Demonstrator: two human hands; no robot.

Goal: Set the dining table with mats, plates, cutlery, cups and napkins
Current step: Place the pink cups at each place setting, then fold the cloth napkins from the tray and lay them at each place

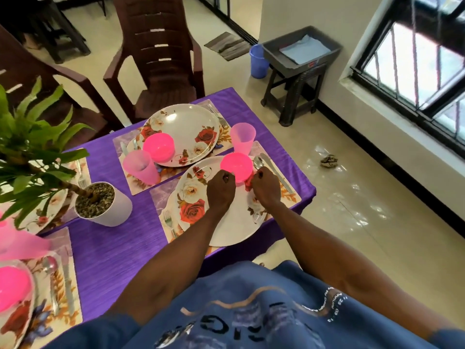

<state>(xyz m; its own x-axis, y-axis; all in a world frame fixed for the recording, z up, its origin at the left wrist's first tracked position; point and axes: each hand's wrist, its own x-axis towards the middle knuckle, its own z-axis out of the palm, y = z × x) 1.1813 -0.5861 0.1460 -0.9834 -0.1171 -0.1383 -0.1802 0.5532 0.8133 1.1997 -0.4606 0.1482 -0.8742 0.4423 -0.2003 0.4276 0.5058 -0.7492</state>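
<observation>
On the purple tablecloth [113, 248] a floral plate [226, 227] lies on a place mat [161, 197] at the table's right end. A pink bowl [236, 165] stands on the plate's far side. My left hand [221, 183] and my right hand [264, 183] hold the bowl from either side with curled fingers. A fork [167, 220] lies left of the plate, a spoon [258, 161] and knife [275, 173] right of it. A pink cup [242, 138] stands just beyond. The setting behind has a plate [186, 124], bowl [158, 147] and cup [141, 167].
A potted plant in a white pot [118, 210] stands mid-table, with further set places at the left edge. A brown chair [161, 59] faces the far side. A stool with a grey tray [299, 51], a blue bucket [259, 61] and a crumpled scrap [329, 161] are on the floor.
</observation>
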